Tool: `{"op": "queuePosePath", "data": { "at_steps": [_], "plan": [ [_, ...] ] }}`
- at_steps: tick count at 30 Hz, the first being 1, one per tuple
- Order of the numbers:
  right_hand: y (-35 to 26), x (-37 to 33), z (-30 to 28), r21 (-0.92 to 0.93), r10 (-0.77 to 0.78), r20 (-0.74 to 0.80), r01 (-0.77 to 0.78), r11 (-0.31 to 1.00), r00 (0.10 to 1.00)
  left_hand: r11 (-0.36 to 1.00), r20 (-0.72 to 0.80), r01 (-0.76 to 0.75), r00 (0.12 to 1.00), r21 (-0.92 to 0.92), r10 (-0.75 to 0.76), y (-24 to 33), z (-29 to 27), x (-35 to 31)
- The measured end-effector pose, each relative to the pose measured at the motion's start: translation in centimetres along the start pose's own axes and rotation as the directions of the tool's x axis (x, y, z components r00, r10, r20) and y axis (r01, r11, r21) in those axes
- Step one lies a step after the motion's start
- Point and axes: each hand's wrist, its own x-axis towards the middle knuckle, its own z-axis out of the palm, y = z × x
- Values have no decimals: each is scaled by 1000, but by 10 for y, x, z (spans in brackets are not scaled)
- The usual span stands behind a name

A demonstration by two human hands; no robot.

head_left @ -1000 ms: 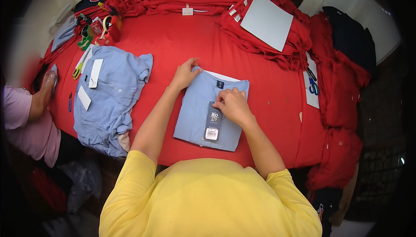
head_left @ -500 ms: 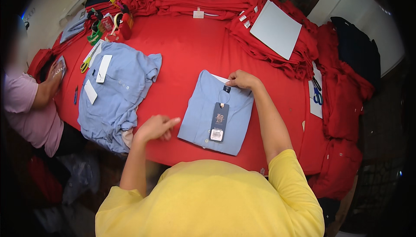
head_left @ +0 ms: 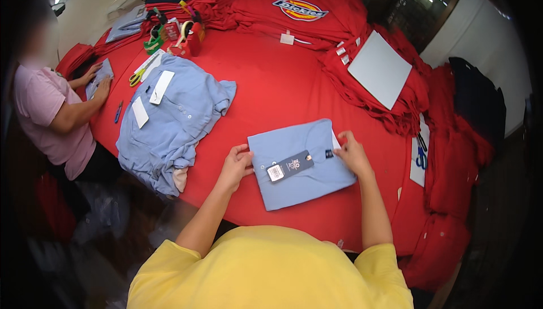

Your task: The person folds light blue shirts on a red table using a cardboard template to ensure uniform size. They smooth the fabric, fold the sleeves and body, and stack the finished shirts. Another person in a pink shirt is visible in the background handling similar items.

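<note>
A neatly folded light blue shirt (head_left: 302, 187) lies sideways in front of me, its neckline toward the right. A dark hang tag (head_left: 298, 163) with a white sticker rests on its front. At the shirt's left edge, my left hand (head_left: 236, 167) is closed, with its fingertips on the fabric. My right hand (head_left: 352, 153) pinches the neckline edge on the right, where a sliver of white card (head_left: 335, 141) shows inside. To the left spreads a loose pile of light blue garments (head_left: 169, 119) with two white tags on top.
Red garments are stacked along the table's far and right sides, with a white board (head_left: 380, 70) on one stack. Yellow-handled scissors (head_left: 137, 76), tape dispensers (head_left: 186, 40) and blue-handled scissors (head_left: 421, 153) lie around the red tabletop (head_left: 254, 77). A person in pink (head_left: 59, 111) handles a packaged garment at left.
The folded shirt has turned about a quarter turn, its neckline swinging from the far side to the right. My left hand has come onto its left edge. The view has shifted.
</note>
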Motion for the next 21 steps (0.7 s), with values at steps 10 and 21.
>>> {"op": "queuePosePath", "data": {
  "at_steps": [10, 21],
  "plan": [
    [33, -63, 9, 495, 20, 251, -146, 856, 968, 873, 18, 94, 993, 479, -116, -19, -4, -54],
    [-56, -87, -35, 36, -158, 144, 155, 987, 977, 885, 87, -75, 995, 460, 39, -30, -1, -71]
  ]
}}
